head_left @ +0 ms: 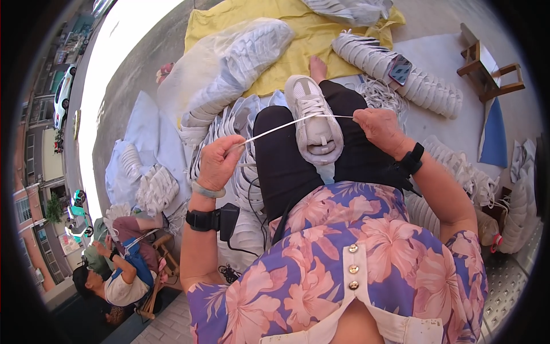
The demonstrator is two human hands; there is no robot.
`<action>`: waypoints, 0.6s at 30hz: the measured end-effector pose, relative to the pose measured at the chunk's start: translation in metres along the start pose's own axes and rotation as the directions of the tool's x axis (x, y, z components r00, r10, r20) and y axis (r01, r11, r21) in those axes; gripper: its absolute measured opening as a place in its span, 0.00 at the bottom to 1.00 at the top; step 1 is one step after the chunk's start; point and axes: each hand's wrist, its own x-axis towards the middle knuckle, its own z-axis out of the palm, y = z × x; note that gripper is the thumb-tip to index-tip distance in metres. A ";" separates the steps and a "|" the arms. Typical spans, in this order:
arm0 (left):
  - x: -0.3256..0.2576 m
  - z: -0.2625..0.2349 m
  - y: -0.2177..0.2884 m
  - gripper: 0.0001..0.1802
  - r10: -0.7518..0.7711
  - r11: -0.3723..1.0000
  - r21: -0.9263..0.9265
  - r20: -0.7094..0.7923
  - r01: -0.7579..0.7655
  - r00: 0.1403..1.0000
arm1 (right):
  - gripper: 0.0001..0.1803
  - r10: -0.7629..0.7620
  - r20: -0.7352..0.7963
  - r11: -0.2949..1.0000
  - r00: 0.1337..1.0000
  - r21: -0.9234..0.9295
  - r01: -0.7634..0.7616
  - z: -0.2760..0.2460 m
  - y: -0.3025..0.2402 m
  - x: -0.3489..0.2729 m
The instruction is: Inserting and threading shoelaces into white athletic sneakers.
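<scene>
A pale grey-white sneaker [312,123] rests between my thighs, its toe pointing away from me. White laces [312,106] cross over its tongue, and the lace ends run out to both sides. To the left of the shoe, my left hand [220,162] is closed on one lace end, which stretches tight back to the shoe. On the other side my right hand [382,131] pinches the second lace end, pulled taut as well. The shoe's heel opening faces toward me.
Nested rows of white shoe uppers [252,49] lie around me, some in clear plastic. A phone [400,70] lies on the row at right. Beyond are a yellow sheet [223,23] and a wooden stool [487,69]. Another person [123,281] sits at the lower left.
</scene>
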 end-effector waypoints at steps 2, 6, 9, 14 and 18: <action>-0.007 -0.006 -0.018 0.04 0.046 0.967 0.247 0.038 -0.054 0.998 | 0.05 0.024 -0.034 1.000 0.999 0.020 -0.023 -0.005 0.020 -0.012; -0.046 -0.014 -0.072 0.06 0.085 0.879 0.469 0.021 -0.084 0.996 | 0.05 0.049 -0.125 0.999 0.991 -0.012 -0.051 -0.022 0.079 -0.053; -0.084 -0.035 -0.116 0.07 -0.031 0.817 0.574 -0.055 0.057 0.998 | 0.08 0.198 -0.129 0.961 0.972 -0.170 -0.218 -0.051 0.143 -0.102; -0.152 -0.099 -0.161 0.13 -0.365 0.584 0.684 -0.260 0.437 0.894 | 0.09 0.303 -0.235 0.837 0.924 -0.398 -0.376 -0.115 0.230 -0.187; -0.199 -0.154 -0.191 0.15 -0.366 0.535 0.683 -0.343 0.497 0.865 | 0.11 0.647 -0.263 0.729 0.716 -0.062 -0.682 -0.122 0.251 -0.223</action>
